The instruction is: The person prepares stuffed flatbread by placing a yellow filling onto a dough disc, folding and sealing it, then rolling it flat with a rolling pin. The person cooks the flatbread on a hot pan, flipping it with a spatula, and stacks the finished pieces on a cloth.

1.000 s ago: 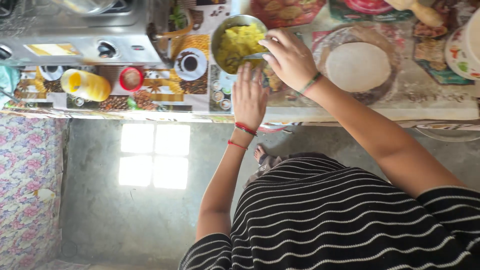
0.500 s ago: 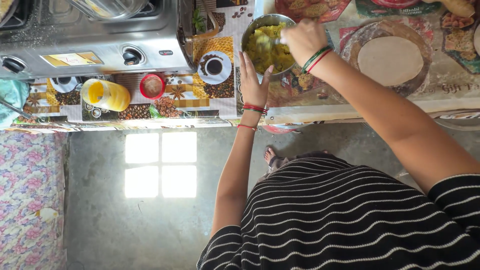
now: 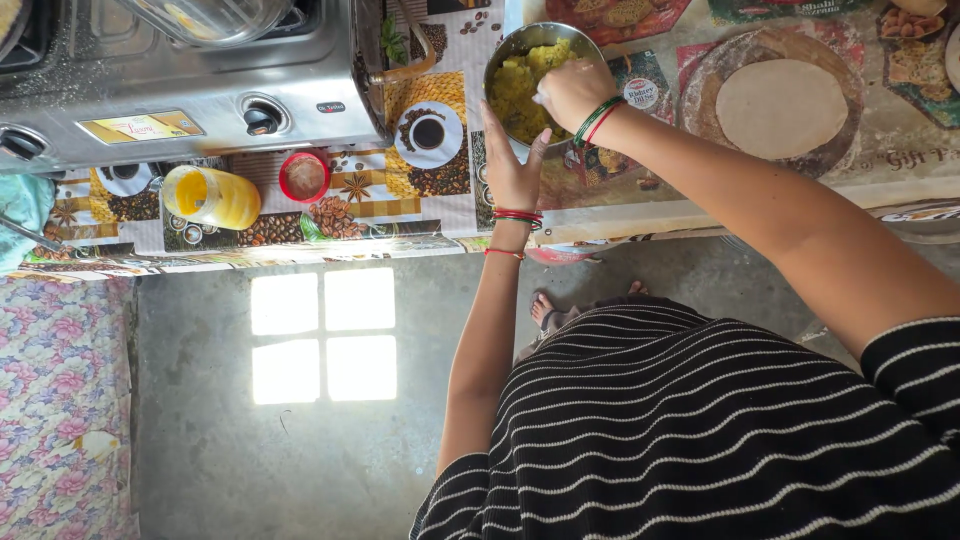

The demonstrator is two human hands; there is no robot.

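Since a moment ago, our right hand (image 3: 570, 92) is sinking deeper into the steel bowl (image 3: 540, 75) while our left hand (image 3: 513, 170) is keeping to its near rim.

We are curling the right fingers closed on a clump of yellow mash (image 3: 520, 85); the left fingers are lying flat and spread against the bowl's side, gripping nothing. The bowl is sitting on the patterned counter cloth (image 3: 440, 190), between the stove (image 3: 200, 90) to its left and the rolled flatbread (image 3: 782, 108) to its right. We judge a firm bracing hand and small, even pinches are serving best here.
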